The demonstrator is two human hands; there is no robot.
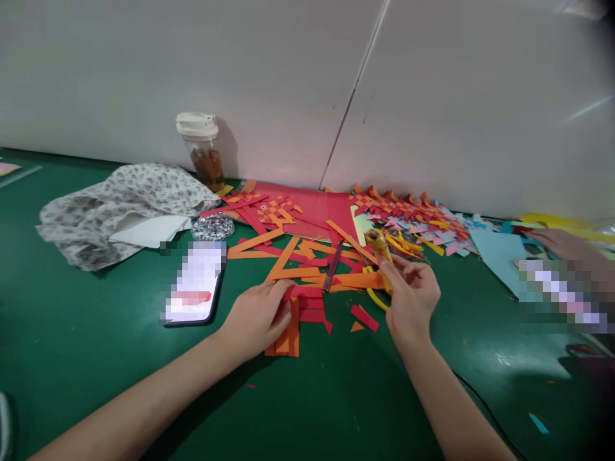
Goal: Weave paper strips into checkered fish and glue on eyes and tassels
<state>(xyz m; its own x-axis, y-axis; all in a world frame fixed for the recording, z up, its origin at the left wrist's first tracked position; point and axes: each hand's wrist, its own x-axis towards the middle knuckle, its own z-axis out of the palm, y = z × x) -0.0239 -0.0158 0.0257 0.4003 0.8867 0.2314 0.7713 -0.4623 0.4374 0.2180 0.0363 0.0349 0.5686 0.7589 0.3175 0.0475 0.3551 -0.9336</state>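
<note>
My left hand (262,317) presses down on red paper strips (311,304) that cross orange paper strips (291,336) on the table, its fingers closed over their edge. In my right hand (413,294) is a yellow tube-shaped tool (377,242), held upright with its dark, rounded end up; its exact kind is unclear. Just beside that hand, partly covered, lie yellow-handled scissors (376,299). Loose orange strips (283,256) and a dark narrow strip (332,266) are scattered beyond both hands. Small red scraps (365,317) lie between the hands.
A phone (196,282), patterned cloth (129,198) and lidded cup of brown drink (204,150) are at left. Woven paper fish (276,210) rest on a red sheet (312,208). More woven pieces (403,205) line the wall. Another person's hand (567,250) is at right.
</note>
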